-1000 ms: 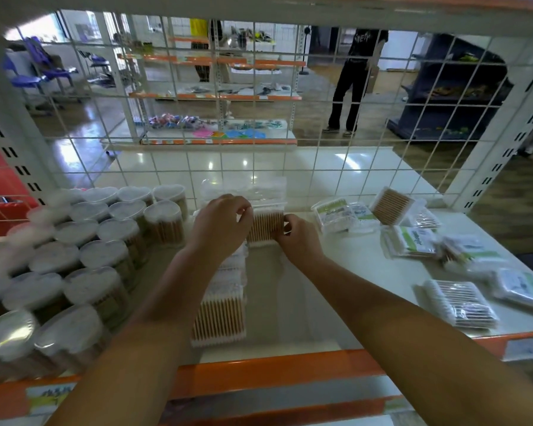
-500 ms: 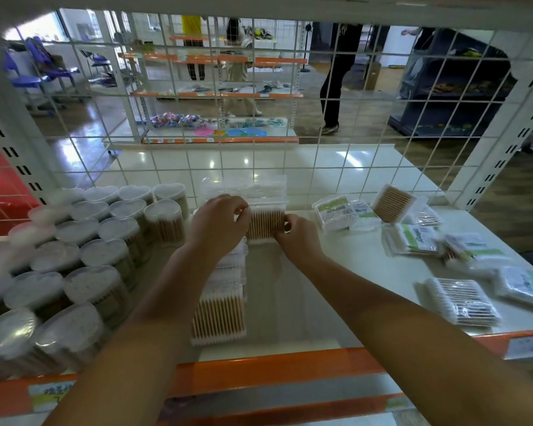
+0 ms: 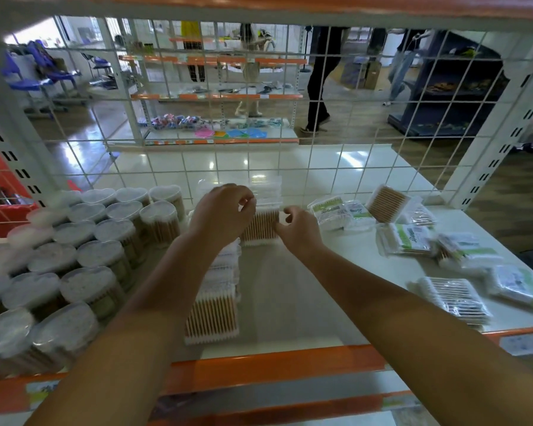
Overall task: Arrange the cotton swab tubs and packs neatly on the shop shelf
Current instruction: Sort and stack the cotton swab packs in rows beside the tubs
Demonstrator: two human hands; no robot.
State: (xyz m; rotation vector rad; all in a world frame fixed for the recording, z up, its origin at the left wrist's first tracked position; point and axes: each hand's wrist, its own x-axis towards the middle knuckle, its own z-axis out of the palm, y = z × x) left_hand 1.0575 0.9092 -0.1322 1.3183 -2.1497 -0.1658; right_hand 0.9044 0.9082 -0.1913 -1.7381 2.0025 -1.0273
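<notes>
A flat pack of wooden cotton swabs point(image 3: 260, 227) stands upright at the back of the white shelf point(image 3: 293, 290). My left hand point(image 3: 220, 212) pinches its upper left corner. At its right edge, my right hand point(image 3: 300, 230) grips with curled fingertips. Clear swab boxes point(image 3: 266, 190) are stacked right behind it. A row of similar packs point(image 3: 213, 318) runs from under my left forearm to the front. Several round clear tubs of swabs point(image 3: 105, 256) stand in rows on the left.
Loose bagged swab packs lie scattered on the right, among them one point(image 3: 403, 239) with a green label, one point(image 3: 456, 298) near the front and a tilted box point(image 3: 388, 199). A wire mesh point(image 3: 291, 167) closes the back. An orange lip point(image 3: 274, 365) edges the front.
Both hands stay at the upright pack; my fingers have shifted slightly at its corners. People behind the mesh have walked on.
</notes>
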